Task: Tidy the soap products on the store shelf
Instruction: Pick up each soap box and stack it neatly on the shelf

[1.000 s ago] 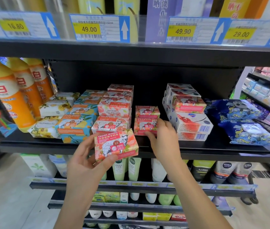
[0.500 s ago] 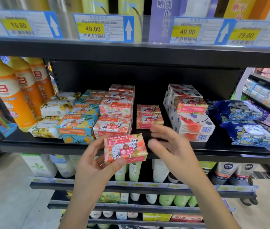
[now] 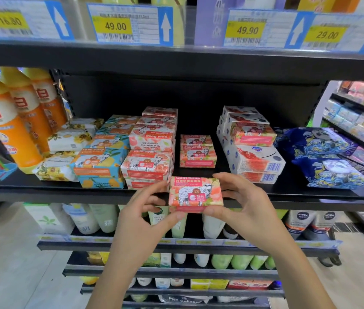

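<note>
The rose soap box (image 3: 195, 195), near the middle, looks like printed card with a smooth, faintly satin face. The white soap boxes (image 3: 259, 161) to its right are smooth card too, with a slight sheen. On the left, the flower-wrapped soaps (image 3: 65, 139) sit in a soft, creased wrap that looks matt. The shelf (image 3: 65, 194) is black and matt, seemingly painted metal. The orange bottles (image 3: 9, 134) at far left are glossy plastic. The blue packets (image 3: 314, 143) on the right are shiny, crinkled film. The price tags (image 3: 129, 24) above are paper behind clear glossy plastic.

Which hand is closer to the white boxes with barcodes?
Right. The right hand is just below the white boxes; the left hand is farther left. Both hold the rose soap box.
</note>
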`<move>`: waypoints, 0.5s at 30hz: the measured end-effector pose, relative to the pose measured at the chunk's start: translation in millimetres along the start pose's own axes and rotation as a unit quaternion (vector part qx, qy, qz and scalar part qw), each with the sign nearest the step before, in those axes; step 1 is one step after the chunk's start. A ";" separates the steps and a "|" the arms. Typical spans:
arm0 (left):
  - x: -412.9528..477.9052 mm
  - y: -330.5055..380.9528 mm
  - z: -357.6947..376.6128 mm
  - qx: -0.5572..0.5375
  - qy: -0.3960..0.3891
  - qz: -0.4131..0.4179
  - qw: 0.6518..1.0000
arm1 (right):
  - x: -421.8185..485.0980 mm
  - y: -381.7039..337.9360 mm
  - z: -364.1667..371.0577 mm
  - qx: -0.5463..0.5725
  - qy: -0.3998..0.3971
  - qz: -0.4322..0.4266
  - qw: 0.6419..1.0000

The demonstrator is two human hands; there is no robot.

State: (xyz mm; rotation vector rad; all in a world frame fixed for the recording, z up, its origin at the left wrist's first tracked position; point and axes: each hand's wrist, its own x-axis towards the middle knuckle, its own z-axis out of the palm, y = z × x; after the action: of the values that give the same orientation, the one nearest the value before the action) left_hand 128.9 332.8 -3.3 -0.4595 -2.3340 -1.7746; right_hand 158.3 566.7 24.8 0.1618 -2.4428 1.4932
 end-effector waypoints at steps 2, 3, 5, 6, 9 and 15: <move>-0.4 -8.9 -2.1 0.071 0.029 0.023 0.997 | 1.8 3.6 -2.6 -0.017 0.016 0.021 1.000; 0.2 -14.3 -2.5 0.103 0.037 0.034 0.993 | 3.2 4.4 -2.5 -0.029 0.025 0.029 0.999; 3.8 -28.6 -1.8 0.173 0.047 0.068 0.981 | 8.5 6.6 1.7 -0.058 0.049 0.041 0.996; 6.2 -36.6 -0.3 0.208 0.055 0.093 0.972 | 11.7 7.4 5.3 -0.071 0.058 0.046 0.995; 13.7 -58.1 7.1 0.263 0.088 0.157 0.948 | 21.3 10.7 17.4 -0.095 0.067 0.059 0.991; 19.5 -68.7 14.3 0.261 0.134 0.186 0.938 | 31.7 7.1 28.0 -0.132 0.090 0.070 0.985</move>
State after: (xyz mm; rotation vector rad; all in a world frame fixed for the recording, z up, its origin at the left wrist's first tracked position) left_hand 87.6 332.6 -63.2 -0.4882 -2.2153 -0.9336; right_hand 121.5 546.7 15.8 -0.1939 -2.5154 1.1602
